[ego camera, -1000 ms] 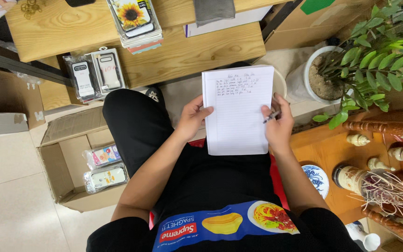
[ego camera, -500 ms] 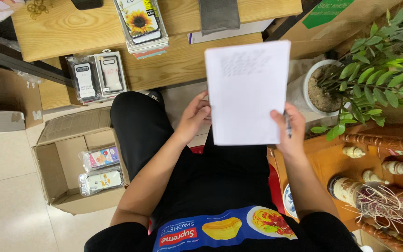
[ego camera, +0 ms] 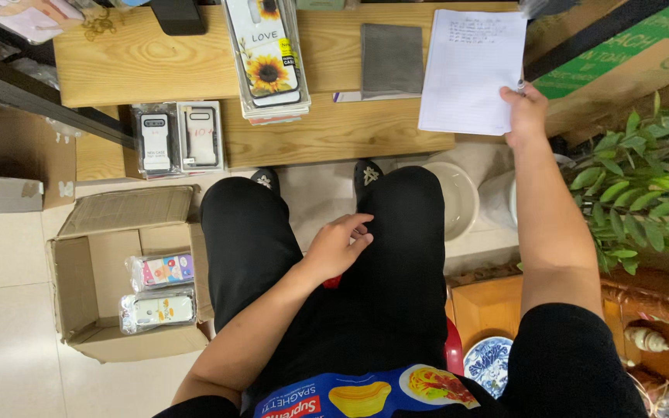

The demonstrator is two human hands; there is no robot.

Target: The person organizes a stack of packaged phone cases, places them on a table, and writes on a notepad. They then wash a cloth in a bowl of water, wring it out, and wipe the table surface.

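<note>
A wooden table (ego camera: 156, 70) fills the top of the view, its lower shelf (ego camera: 334, 135) stepping out toward the seated person. On the pale tiled floor to the left stands an open cardboard box (ego camera: 79, 286), its flap folded back, with two packaged phone cases (ego camera: 160, 290) lying in it, one above the other. To the right a leafy green plant (ego camera: 644, 193) spreads over a white pot (ego camera: 458, 197), and below it a carved wooden stand (ego camera: 489, 310) carries a blue-and-white plate (ego camera: 489, 364).

The person's legs, in black trousers (ego camera: 396, 263), run up the middle of the view to black shoes (ego camera: 365, 172) just at the shelf's edge.

The sheet of lined paper (ego camera: 470, 70), written on near its top, is held out over the right end of the table, above the shelf. The right hand (ego camera: 524, 116) pinches its lower right corner, fingers closed on the paper; a pen (ego camera: 520, 83) seems to be held in the same hand, though only its tip shows. The arm is stretched well forward.

The left hand (ego camera: 338, 246) rests on the thigh, fingers loosely curled and spread, holding nothing.

On the table top lies a stack of phone cases (ego camera: 265, 62), the top one printed with a sunflower, and beside it a grey wallet-like case (ego camera: 392, 58). Two boxed dark phone cases (ego camera: 176, 139) sit side by side at the left of the shelf. A dark phone (ego camera: 176, 15) lies at the table's far edge.
</note>
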